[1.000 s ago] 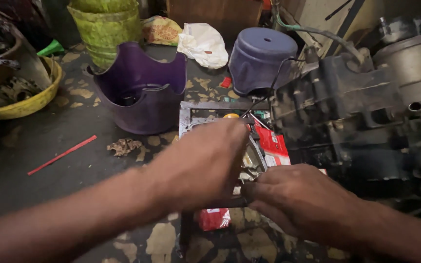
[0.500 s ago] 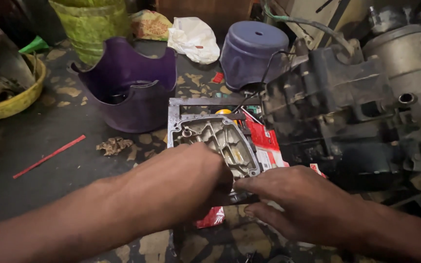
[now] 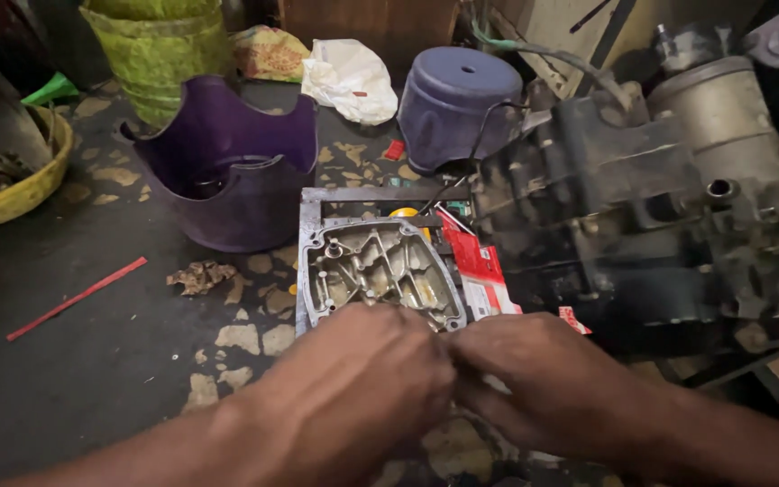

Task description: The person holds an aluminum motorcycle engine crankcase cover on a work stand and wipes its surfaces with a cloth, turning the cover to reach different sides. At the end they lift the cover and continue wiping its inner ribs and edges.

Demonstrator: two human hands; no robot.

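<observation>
Head view: left hand (image 3: 353, 383) and right hand (image 3: 547, 379) now pressed together at lower centre, grip contents hidden; ribbed metal engine cover (image 3: 380, 271) more exposed than before, just above. Dark stained floor (image 3: 92, 361), purple tub (image 3: 227, 171) upper left, engine block (image 3: 642, 198) right.

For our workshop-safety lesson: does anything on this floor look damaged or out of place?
Yes. The purple plastic tub left of the metal engine cover has a broken, jagged rim with a deep gap. A crumpled scrap and a red strip lie loose on the floor.
</observation>
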